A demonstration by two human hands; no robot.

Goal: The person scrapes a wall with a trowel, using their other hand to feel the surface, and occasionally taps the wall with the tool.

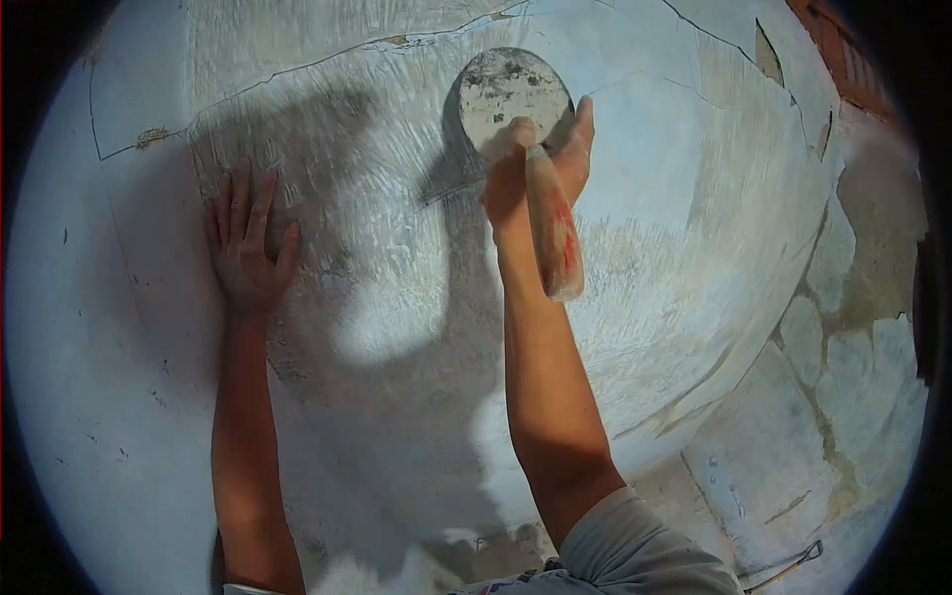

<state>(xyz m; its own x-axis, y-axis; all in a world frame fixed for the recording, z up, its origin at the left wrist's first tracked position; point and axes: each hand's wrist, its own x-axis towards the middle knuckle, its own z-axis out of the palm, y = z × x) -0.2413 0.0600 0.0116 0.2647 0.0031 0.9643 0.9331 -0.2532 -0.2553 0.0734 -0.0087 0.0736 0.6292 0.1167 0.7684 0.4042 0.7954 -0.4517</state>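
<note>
My left hand [248, 248] lies flat on a scratched grey-white plaster surface [397, 233], fingers spread and holding nothing. To its right and farther up, my right hand [516, 183] grips a round-bladed hand tool [511, 89] close to where the blade meets the handle. The blade is a grey disc with dark smears, right over the surface. A worn wooden handle [555, 233] with red marks points back over my wrist. My thumb rests at the lower edge of the disc, and some fingers stick out on the right.
A long crack [327, 61] runs across the upper surface, with chipped gaps [769, 55] at upper right. Stone paving [764, 436] lies at lower right, where a thin tool [793, 565] rests. A red-brown slatted thing [843, 50] stands in the top right corner.
</note>
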